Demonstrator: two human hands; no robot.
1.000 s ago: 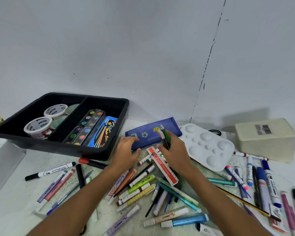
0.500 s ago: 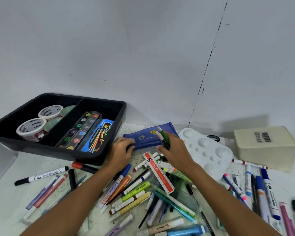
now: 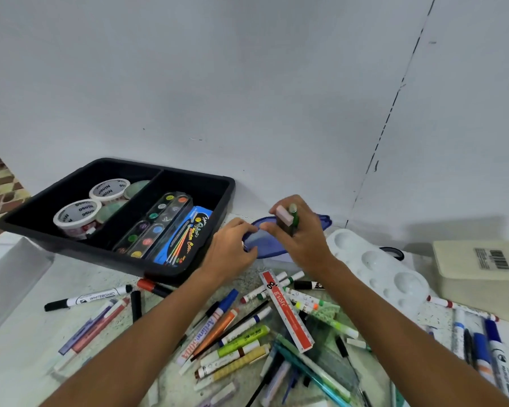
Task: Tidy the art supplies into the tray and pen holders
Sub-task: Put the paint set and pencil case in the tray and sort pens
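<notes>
Background: a plain pale wall with a thin dark crack running down it; a light speckled bench [image 3: 27, 342] below carries everything.
Landmark: a black tray [image 3: 188, 268] with two compartments sits at the far left of the bench, against the wall.
Tray, left compartment: two white tape rolls [image 3: 78, 214] marked with dark lettering, with pale green rolls just beside them.
Tray, right compartment: a long watercolour palette [image 3: 155, 224] leaning beside a blue brush packet [image 3: 185, 239].
Blue pouch: a blue pouch [image 3: 265, 242] is just right of the tray's near corner, held between both hands; its mouth looks parted, though the picture is blurred there.
Left hand: the left hand [image 3: 232, 251] is just right of the tray, its fingers [image 3: 247, 227] curled and pinching the pouch's edge.
Right hand: the right hand [image 3: 303, 239] is further right of the tray, its fingers clamped on a pink eraser [image 3: 284, 215] and a green pen [image 3: 294, 215], while the thumb side touches the pouch's rim.
Loose supplies: in front of the tray, a heap of markers, pens and a red ruler [image 3: 288, 312] lies scattered; a whiteboard marker [image 3: 88, 298] lies near the tray's front wall.
Further right of the tray: a white mixing palette [image 3: 376, 268], then a cream box [image 3: 482, 274] with a barcode label.
</notes>
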